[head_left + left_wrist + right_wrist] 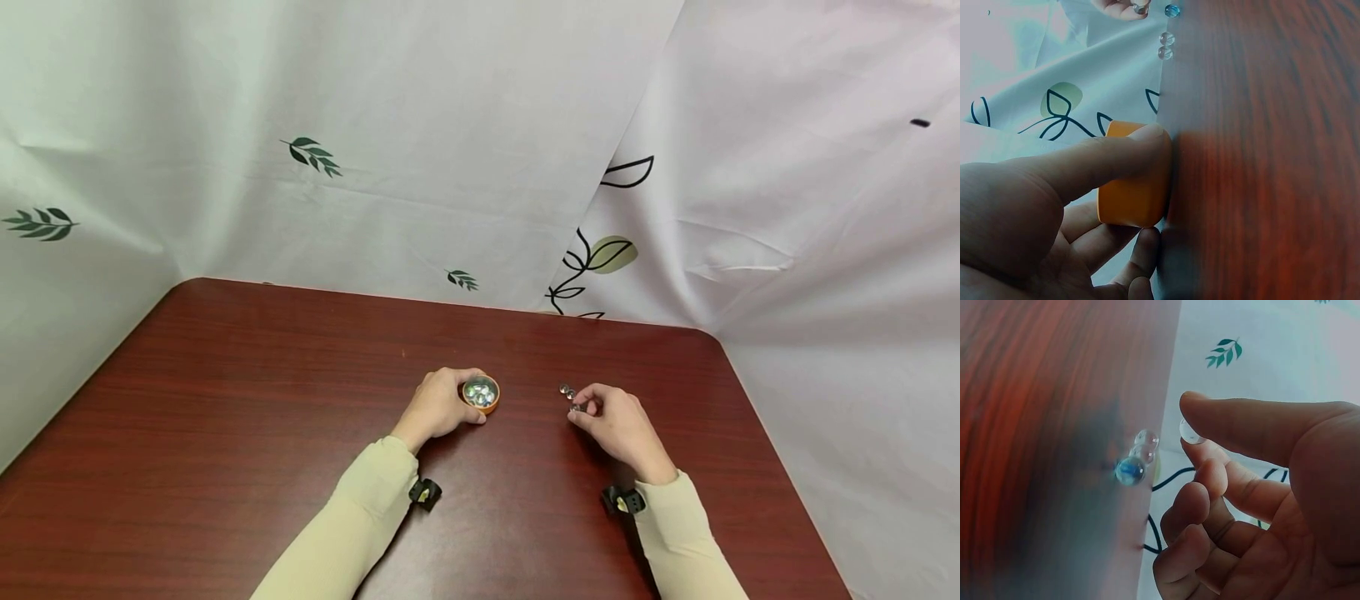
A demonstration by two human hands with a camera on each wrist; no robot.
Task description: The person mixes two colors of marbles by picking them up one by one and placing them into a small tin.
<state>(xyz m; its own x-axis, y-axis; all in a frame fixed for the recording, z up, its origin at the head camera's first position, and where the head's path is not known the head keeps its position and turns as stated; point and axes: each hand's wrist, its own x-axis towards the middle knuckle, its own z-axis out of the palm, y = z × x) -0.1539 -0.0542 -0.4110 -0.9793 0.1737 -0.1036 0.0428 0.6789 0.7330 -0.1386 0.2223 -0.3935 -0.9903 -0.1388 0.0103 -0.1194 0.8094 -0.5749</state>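
Observation:
My left hand [438,406] grips a small round orange bowl [1129,194] from its left side, thumb and fingers on opposite walls. Several glass marbles [480,392] fill it, seen from above. Over on the right, my right hand [617,419] pinches a clear marble [1191,432] between thumb and index finger, just above the table. Close by on the tabletop lie two clear marbles [1147,439] and one marble with blue inside [1130,470], grouped together. The right hand's other fingers are curled in.
Both hands work over a dark red-brown wooden table [225,417] with rounded far corners. White curtains [420,125] with leaf prints hang behind and beside it. A small black device [425,493] is strapped at the left wrist, another [622,500] at the right.

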